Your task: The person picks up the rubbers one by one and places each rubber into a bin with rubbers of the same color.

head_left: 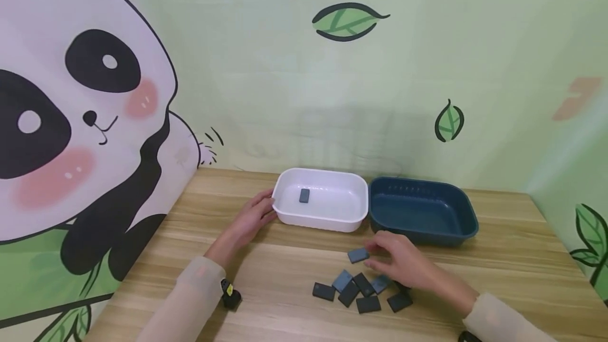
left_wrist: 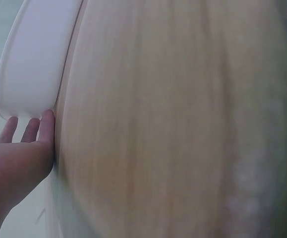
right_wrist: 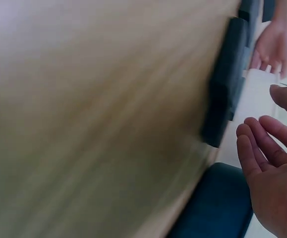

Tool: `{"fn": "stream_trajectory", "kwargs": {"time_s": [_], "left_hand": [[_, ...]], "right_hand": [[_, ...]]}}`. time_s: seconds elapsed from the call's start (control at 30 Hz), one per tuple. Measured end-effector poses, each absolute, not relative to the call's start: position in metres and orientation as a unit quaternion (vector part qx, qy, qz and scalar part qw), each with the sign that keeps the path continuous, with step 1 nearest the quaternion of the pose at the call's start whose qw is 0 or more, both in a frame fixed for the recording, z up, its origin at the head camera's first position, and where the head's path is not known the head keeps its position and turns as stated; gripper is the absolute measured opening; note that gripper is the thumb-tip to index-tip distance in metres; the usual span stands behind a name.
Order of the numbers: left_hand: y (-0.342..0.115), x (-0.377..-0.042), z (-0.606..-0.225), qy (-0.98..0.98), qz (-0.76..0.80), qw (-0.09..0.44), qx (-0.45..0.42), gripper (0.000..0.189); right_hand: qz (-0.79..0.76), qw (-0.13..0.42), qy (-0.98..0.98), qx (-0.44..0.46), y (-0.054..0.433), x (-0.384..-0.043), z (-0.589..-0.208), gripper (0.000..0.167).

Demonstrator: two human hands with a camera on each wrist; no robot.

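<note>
By blue tile [head_left: 358,255] | right hand [head_left: 404,264] unclenched, partly screening tiles [head_left: 363,284] | left hand [head_left: 253,217] relaxed against white bin [head_left: 319,220]

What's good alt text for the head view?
A person's right hand has its fingertips at a blue-gray tile beside scattered dark and blue-gray tiles on a wooden table; the left hand touches a white tub holding one tile, beside a dark blue tub. A cartoon panda decorates the backdrop.

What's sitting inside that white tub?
One small grey-blue block lies on the floor of the white tub, towards its left end; nothing else shows there. Whatever is under the block, or low behind the near wall, is hidden.
</note>
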State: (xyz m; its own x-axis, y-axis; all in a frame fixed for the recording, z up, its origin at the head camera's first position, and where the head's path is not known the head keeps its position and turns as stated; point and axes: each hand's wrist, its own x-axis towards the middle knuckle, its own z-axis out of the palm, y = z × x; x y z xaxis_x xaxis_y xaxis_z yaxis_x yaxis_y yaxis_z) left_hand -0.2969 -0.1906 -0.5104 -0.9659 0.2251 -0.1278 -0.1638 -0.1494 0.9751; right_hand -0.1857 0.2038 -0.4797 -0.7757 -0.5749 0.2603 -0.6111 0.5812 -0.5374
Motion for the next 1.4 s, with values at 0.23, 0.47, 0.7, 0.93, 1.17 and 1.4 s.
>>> {"fn": "stream_trajectory", "kwargs": {"time_s": [0.23,0.47,0.7,0.93,1.17,1.4], "left_hand": [[-0.193,-0.296,-0.510,0.647,0.751,0.131,0.022,0.054],[-0.191,-0.298,-0.510,0.641,0.755,0.133,0.023,0.053],[-0.190,-0.297,-0.511,0.640,0.755,0.140,0.021,0.055],[-0.190,-0.297,-0.512,0.640,0.756,0.134,0.022,0.055],[-0.190,-0.294,-0.513,0.642,0.755,0.133,0.022,0.055],[-0.190,-0.297,-0.511,0.647,0.751,0.130,0.020,0.055]], "right_hand": [[0.292,0.033,-0.897,0.330,0.208,-0.181,-0.492,0.021],[0.284,0.041,-0.899,0.330,0.204,-0.186,-0.494,0.022],[0.284,0.036,-0.897,0.338,0.198,-0.190,-0.491,0.025],[0.267,0.007,-0.900,0.344,0.190,-0.195,-0.487,0.031],[0.253,0.032,-0.895,0.367,0.181,-0.202,-0.496,0.036],[0.253,0.096,-0.874,0.404,0.183,-0.221,-0.523,0.032]]}}
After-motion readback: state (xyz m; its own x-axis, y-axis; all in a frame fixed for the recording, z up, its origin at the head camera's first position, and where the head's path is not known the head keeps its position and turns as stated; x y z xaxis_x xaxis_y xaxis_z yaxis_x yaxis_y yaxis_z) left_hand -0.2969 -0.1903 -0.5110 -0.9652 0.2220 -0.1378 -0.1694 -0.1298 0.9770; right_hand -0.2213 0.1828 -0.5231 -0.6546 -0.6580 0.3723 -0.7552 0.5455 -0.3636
